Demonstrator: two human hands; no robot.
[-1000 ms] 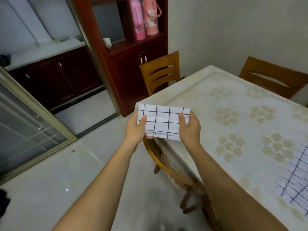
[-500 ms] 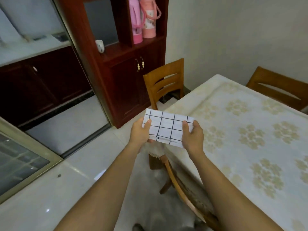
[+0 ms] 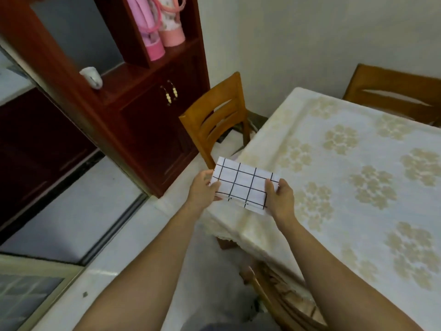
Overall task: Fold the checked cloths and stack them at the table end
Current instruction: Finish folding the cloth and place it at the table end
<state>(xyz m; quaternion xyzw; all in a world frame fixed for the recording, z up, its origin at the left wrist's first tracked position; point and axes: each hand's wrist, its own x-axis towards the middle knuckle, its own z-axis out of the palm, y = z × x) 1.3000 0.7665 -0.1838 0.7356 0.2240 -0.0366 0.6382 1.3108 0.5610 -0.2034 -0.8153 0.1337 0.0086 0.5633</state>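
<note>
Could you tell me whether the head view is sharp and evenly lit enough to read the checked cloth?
Head view: the checked cloth, held by left hand and right hand, is sharp, its grid lines clear; light is soft and dim, without hard shadows on the table; wide-angle distortion bows the cabinet edges; the pink flasks look smeared.

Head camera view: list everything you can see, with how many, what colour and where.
cloth: one, white with black checks, folded, held by the table's near corner
table: one, cream flowered cover, right
chairs: three, brown wood, around the table
cabinet: one, dark red wood, back left
flasks: two, pink, on a cabinet shelf
cup: one, white, on the cabinet ledge
left hand: grips the cloth's left end
right hand: grips the cloth's right end
</note>
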